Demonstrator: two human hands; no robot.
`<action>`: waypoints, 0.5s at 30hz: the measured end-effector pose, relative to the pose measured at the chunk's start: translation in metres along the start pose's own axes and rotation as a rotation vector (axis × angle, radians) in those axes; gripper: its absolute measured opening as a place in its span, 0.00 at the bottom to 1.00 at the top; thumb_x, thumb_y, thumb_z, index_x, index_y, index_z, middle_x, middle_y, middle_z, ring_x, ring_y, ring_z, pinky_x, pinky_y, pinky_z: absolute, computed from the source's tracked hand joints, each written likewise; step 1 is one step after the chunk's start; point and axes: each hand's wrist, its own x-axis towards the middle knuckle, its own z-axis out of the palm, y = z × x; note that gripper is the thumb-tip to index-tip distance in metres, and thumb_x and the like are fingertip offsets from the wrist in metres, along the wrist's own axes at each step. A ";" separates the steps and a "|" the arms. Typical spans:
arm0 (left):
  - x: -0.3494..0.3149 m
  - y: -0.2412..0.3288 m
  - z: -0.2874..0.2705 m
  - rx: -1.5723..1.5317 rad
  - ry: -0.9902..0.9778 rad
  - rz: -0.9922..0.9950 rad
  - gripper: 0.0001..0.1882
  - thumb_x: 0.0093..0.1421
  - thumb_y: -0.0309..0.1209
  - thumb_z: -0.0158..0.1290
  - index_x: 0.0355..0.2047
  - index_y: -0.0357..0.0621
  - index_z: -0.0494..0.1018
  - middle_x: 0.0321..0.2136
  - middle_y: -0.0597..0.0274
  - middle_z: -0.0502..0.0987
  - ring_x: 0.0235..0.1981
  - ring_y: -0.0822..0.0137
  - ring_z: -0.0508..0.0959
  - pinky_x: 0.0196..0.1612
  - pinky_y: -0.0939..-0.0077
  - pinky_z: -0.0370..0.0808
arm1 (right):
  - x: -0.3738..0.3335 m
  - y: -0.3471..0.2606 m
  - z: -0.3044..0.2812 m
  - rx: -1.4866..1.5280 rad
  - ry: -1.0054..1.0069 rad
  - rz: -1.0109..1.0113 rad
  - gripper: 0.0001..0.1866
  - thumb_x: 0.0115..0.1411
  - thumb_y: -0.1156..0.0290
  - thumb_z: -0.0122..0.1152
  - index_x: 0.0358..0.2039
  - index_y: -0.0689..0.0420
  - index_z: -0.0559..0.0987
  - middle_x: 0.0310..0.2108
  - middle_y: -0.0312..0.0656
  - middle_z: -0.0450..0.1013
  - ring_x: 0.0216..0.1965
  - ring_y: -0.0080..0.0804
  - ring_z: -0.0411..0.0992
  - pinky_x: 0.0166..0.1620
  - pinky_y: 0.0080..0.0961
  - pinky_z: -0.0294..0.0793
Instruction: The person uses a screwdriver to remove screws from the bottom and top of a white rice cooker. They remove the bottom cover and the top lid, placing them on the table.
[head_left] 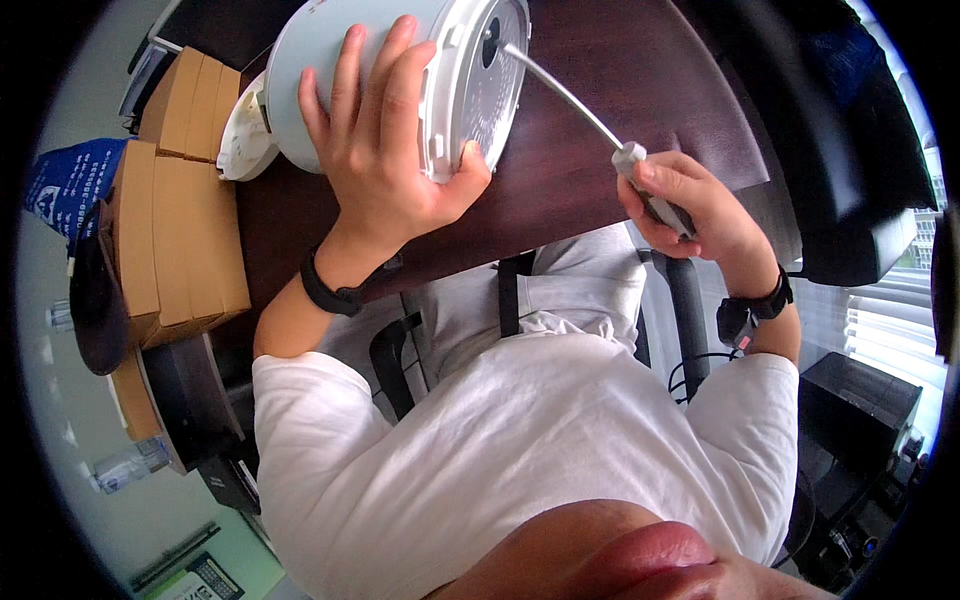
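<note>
A white rice cooker [290,90] lies tipped on its side on the dark table, its vented base [485,105] turned to the right. My left hand [385,150] holds it, the fingers spread over the body and the thumb hooked at the base's rim. In my right hand [690,205] is a screwdriver [570,98] with a grey handle, the fingers wrapped round it. The long shaft slants up and left. Its tip is at the base, beside a dark round opening [491,44]; whether it touches a screw I cannot tell.
On the left stand brown cardboard boxes [195,245], close to the rice cooker's white lid-like part [246,140]. A blue bag [75,185] is beside them. The dark table [640,60] ends just above my lap. A black chair [850,240] stands at the right.
</note>
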 end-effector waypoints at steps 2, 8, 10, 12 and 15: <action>0.000 0.001 -0.001 0.003 -0.003 -0.011 0.35 0.44 0.43 0.54 0.53 0.41 0.68 0.55 0.52 0.72 0.61 0.43 0.64 0.62 0.40 0.43 | -0.001 -0.004 0.003 -0.026 0.023 0.022 0.25 0.67 0.48 0.48 0.23 0.57 0.72 0.10 0.32 0.62 0.06 0.14 0.53 0.09 0.12 0.49; -0.001 0.002 -0.002 0.005 0.003 -0.010 0.35 0.44 0.43 0.54 0.53 0.41 0.68 0.55 0.52 0.72 0.61 0.43 0.64 0.63 0.40 0.42 | 0.001 -0.007 0.007 -0.074 0.096 -0.006 0.26 0.67 0.47 0.49 0.24 0.57 0.72 0.10 0.31 0.62 0.05 0.14 0.55 0.08 0.11 0.50; -0.001 0.002 -0.002 0.007 0.004 -0.008 0.35 0.44 0.43 0.54 0.53 0.40 0.68 0.55 0.52 0.72 0.61 0.43 0.64 0.63 0.40 0.42 | 0.002 -0.008 0.008 -0.073 0.099 0.011 0.26 0.66 0.46 0.49 0.24 0.57 0.72 0.10 0.31 0.62 0.05 0.14 0.55 0.08 0.11 0.50; -0.001 0.001 -0.001 0.011 -0.004 -0.009 0.35 0.44 0.43 0.54 0.53 0.40 0.68 0.55 0.51 0.72 0.62 0.42 0.63 0.63 0.40 0.42 | 0.002 -0.009 0.007 -0.037 0.081 0.020 0.26 0.67 0.46 0.48 0.24 0.57 0.72 0.10 0.31 0.62 0.05 0.14 0.55 0.08 0.11 0.51; -0.002 0.001 -0.002 0.015 -0.017 -0.020 0.35 0.44 0.43 0.54 0.53 0.40 0.68 0.55 0.51 0.72 0.62 0.42 0.63 0.63 0.40 0.42 | 0.000 -0.011 0.006 0.030 0.057 0.017 0.26 0.67 0.46 0.48 0.24 0.58 0.72 0.10 0.32 0.62 0.05 0.14 0.54 0.07 0.11 0.51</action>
